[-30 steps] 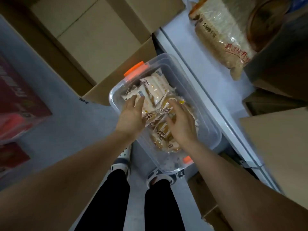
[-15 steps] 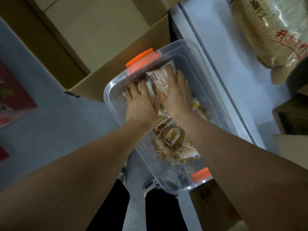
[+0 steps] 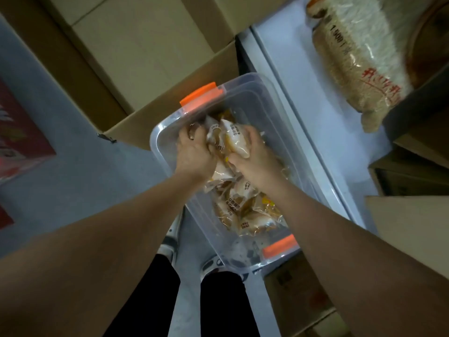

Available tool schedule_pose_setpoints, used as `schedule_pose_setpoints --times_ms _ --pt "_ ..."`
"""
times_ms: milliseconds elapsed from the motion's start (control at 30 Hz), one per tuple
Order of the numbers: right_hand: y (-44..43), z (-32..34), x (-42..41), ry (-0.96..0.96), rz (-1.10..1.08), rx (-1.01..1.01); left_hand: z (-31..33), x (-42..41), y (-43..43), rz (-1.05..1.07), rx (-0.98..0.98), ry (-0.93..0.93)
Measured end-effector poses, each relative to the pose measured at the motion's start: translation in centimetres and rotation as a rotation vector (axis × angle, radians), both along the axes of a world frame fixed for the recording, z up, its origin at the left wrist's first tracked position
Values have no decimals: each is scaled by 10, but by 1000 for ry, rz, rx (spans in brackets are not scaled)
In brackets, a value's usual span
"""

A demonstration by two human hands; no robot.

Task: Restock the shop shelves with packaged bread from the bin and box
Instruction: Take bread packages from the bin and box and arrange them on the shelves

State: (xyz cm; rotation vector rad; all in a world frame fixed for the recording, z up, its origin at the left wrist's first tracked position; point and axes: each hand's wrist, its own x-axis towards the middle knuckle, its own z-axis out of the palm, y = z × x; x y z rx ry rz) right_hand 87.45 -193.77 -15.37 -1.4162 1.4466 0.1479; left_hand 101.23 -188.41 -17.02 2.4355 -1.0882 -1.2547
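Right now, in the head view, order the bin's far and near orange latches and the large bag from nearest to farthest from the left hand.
1. Far latch, just beyond the left hand, which grips packets, at the bin's box-side end.
2. Near latch, at the bin's opposite end, lower right.
3. Large bag, on the white shelf, far upper right.

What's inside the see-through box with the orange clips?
Small bread packets lie in the clear bin; left hand and right hand grip some. Whatever lies beneath them is covered.
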Motion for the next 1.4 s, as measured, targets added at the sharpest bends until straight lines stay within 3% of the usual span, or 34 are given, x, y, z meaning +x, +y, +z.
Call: schedule_pose_setpoints --times_ms 200,300,433,567,767,1000,1200,1400 --pt "25 52 -30 -344 -679 529 57 -3 3 106 72 279" --pt "32 92 -40 -449 -782 612 98 -5 1 309 121 521" --pt "33 143 -49 -435 -676 580 155 -3 1 313 187 656" --pt "30 201 -50 -412 -672 449 217 -2 3 289 4 747" --pt "29 289 -51 -442 -866 315 307 8 -4 239 -50 685" --pt "38 409 -45 -406 -764 205 428 12 -11 -15 -57 688" --pt "40 498 -55 -495 -807 150 516 20 -25 -73 -103 700" --pt "46 581 -57 -557 -870 30 601 23 -50 -272 -187 699"
